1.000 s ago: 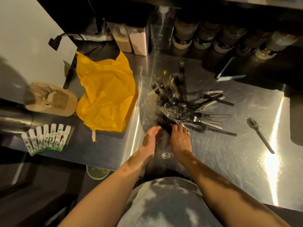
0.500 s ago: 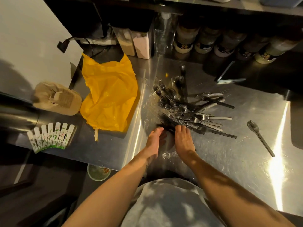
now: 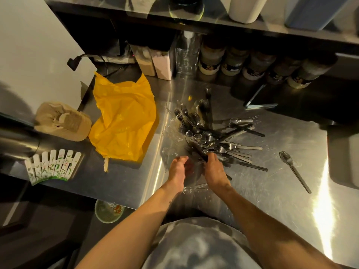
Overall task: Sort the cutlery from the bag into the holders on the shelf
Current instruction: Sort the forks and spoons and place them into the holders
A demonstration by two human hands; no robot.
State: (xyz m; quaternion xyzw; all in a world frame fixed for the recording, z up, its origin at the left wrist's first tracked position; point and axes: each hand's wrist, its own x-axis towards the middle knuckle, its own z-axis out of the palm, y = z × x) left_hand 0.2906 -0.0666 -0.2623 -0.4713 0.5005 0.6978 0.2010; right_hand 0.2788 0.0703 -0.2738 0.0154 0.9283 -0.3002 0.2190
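On the steel tabletop [image 3: 272,191], the cutlery pile [image 3: 211,136] lies loose in a tangled heap of dark forks, metal-coloured handles and clear plastic spoons, just right of the flattened yellow bag [image 3: 124,121], which appears emptied. One lone fork [image 3: 293,169] lies well apart to the right, and one clear spoon [image 3: 187,190] lies between the wrists at the near edge. Both hands are at the near edge of the pile. The left hand [image 3: 177,169] has its fingers extended and slightly curved, with nothing visible in it. The right hand [image 3: 213,171] has its fingers laid over dark handles at the edge of the pile; whether they are clenched round a piece cannot be told from this view. The step in hand is judged to be the separation of pieces by type at the pile, prior to any transfer; no piece is seen lifted. The shelf [image 3: 252,26] runs above the tabletop, and the vessels [image 3: 244,8] standing on it are cut off by the frame, so they cannot be confirmed as holders. The next move calls for gathering like pieces into one bundle with handles aligned, freeing them from interlocked tines, then raising the bundle to the shelf. Clear spoons are hard to see against the steel and are easily missed.
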